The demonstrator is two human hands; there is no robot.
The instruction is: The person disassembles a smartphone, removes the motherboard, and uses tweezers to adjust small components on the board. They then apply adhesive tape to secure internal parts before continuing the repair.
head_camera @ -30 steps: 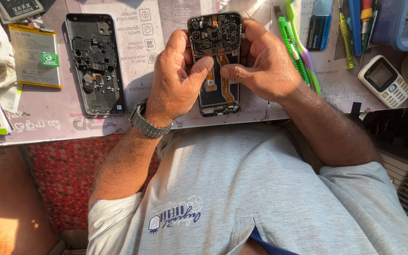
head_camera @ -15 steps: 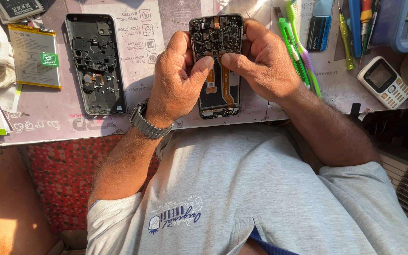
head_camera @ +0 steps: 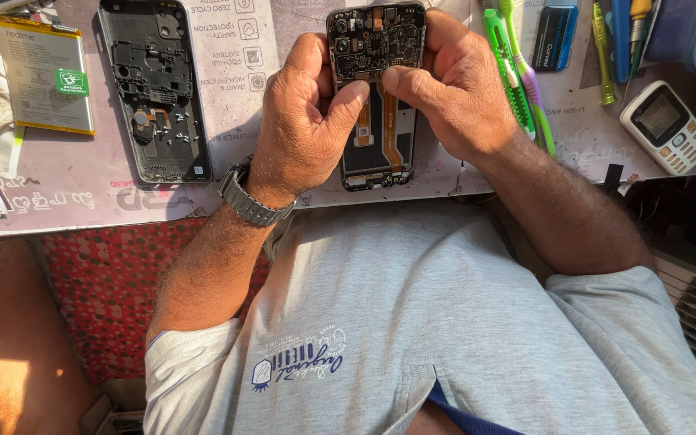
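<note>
Hands, two, grip one opened phone.

This is a phone repair workshop. On the grey printed mat covering the surface lie an opened black smartphone with bare circuit board, a separate black plastic phone frame and a flat grey phone battery near the left edge. Green and purple toothbrushes and a small white keypad phone sit toward the right edge.
</note>
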